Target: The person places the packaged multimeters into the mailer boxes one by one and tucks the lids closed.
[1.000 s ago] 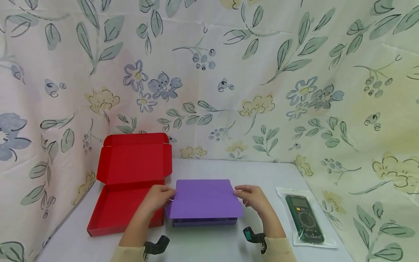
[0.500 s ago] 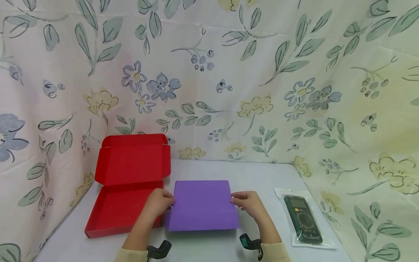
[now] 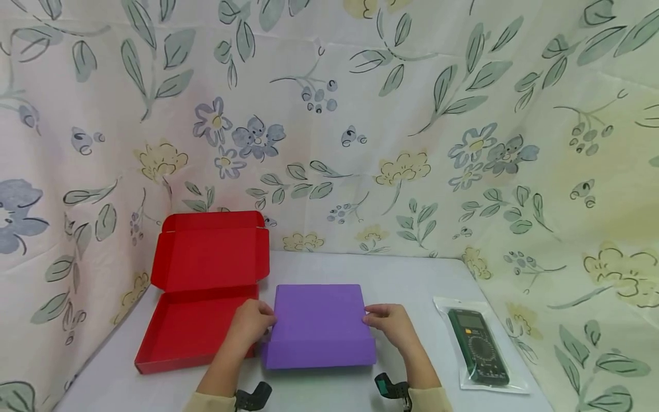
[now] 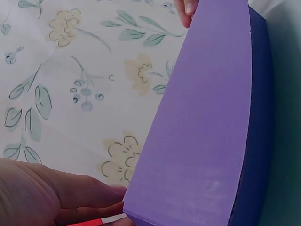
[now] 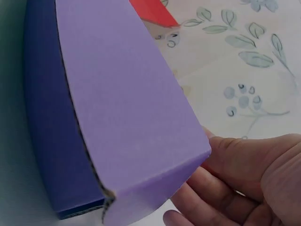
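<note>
The purple cardboard box [image 3: 318, 315] lies in the middle of the table with its lid down over the base and its front flap [image 3: 319, 355] slanting toward me. A dark strip of the box's front wall [image 4: 261, 117] shows beside the flap's edge in the left wrist view. My left hand [image 3: 252, 320] holds the lid's left edge, thumb and fingertips at the corner. On the opposite side my right hand [image 3: 387, 323] grips the right edge. Its thumb is at the corner and its fingers bend along the side flap [image 5: 146, 202].
A red cardboard box [image 3: 177, 326] stands at the left with its lid raised, close beside my left forearm. To the right lies a green and black multimeter [image 3: 479, 346] in a clear plastic bag. Floral cloth [image 3: 319, 143] hangs behind the white table [image 3: 412, 274].
The purple lid has come down over the base, covering the gap that showed at the front. Its front flap now slopes downward, and both hands have moved slightly toward me with the lid.
</note>
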`<state>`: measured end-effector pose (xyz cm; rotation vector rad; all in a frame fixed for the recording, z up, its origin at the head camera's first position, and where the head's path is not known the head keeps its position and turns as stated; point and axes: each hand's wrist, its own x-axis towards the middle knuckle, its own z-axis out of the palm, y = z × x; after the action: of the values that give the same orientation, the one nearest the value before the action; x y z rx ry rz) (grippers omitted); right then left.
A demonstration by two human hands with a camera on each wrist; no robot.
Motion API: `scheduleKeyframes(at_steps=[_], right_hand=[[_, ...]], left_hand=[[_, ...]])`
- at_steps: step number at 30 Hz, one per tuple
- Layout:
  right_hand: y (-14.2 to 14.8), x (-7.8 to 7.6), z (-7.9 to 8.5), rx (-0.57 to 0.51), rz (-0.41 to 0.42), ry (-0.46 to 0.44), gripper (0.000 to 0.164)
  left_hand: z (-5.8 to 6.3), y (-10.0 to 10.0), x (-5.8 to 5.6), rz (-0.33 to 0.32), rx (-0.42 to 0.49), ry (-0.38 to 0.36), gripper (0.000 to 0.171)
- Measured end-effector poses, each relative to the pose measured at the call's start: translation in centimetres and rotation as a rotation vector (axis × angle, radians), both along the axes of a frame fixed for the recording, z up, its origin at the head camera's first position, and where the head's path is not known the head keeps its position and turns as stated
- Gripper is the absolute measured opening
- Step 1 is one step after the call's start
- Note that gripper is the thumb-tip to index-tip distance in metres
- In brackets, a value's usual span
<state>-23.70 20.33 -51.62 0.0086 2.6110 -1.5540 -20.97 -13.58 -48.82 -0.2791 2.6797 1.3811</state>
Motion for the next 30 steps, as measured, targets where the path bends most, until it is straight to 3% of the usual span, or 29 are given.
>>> scheduleKeyframes(at_steps=[13, 21, 30], right_hand=[[-0.4, 0.2, -1.2, -0.005, -0.050, 0.042, 0.033], [-0.6, 0.3, -1.9, -0.027, -0.062, 0.006, 0.038], [-0.8, 0.5, -2.0, -0.037, -0.065, 0.001, 0.039]], left_hand=[[-0.7, 0.7, 0.3, 0.019, -0.027, 0.001, 0.005], [-1.2, 1.1, 0.0, 0.013, -0.094, 0.027, 0.019], [-1.2, 1.8, 0.3, 0.029, -0.177, 0.039, 0.021]])
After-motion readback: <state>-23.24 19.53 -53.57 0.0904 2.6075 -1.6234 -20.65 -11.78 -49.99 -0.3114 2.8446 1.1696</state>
